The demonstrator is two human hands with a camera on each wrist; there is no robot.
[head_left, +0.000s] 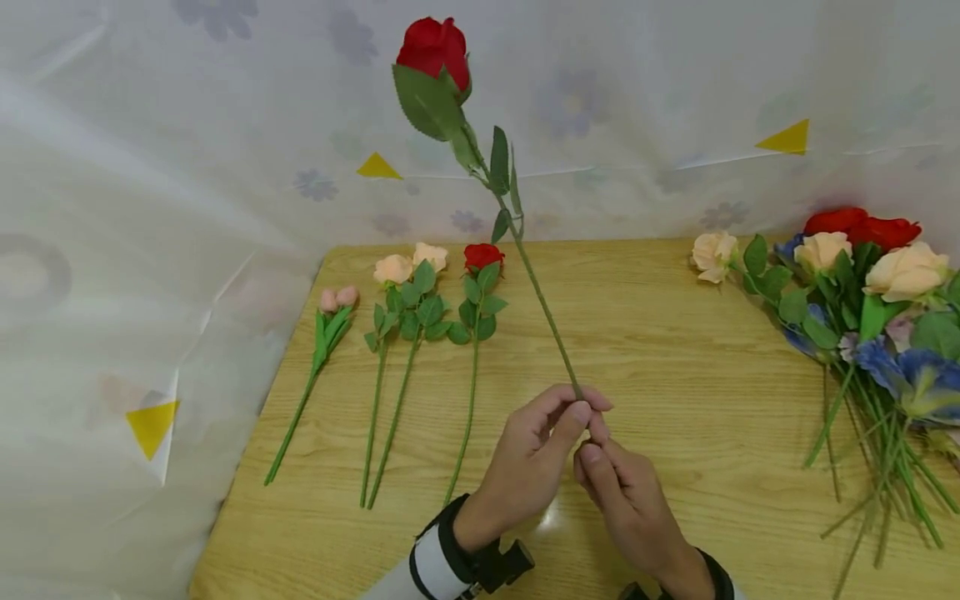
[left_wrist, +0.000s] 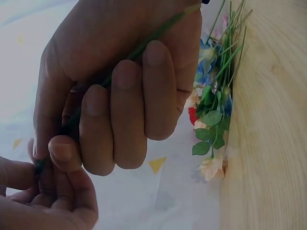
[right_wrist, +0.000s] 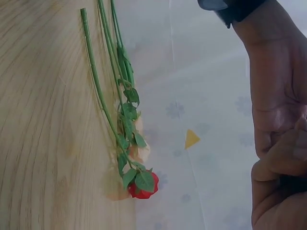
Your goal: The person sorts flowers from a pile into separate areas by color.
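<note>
A long-stemmed red rose [head_left: 433,52] with green leaves rises up and to the left above the table in the head view. My left hand [head_left: 528,454] pinches its stem [head_left: 551,321] between thumb and fingers. Just below and to the right, my right hand [head_left: 633,504] grips the lower stem. In the left wrist view, the right hand's [left_wrist: 129,110] curled fingers lie along the stem, whose lower end crosses the palm; the left hand [left_wrist: 62,201] touches or nearly touches them. The left hand [right_wrist: 278,91] appears at the right of the right wrist view, its grip hidden.
On the wooden table [head_left: 637,333] lie a pink tulip stem [head_left: 318,350], peach roses [head_left: 393,269] and a shorter red rose [head_left: 483,258] at left. A mixed pile of flowers [head_left: 862,275] lies at right, stems toward me. Behind hangs a patterned sheet [head_left: 600,75].
</note>
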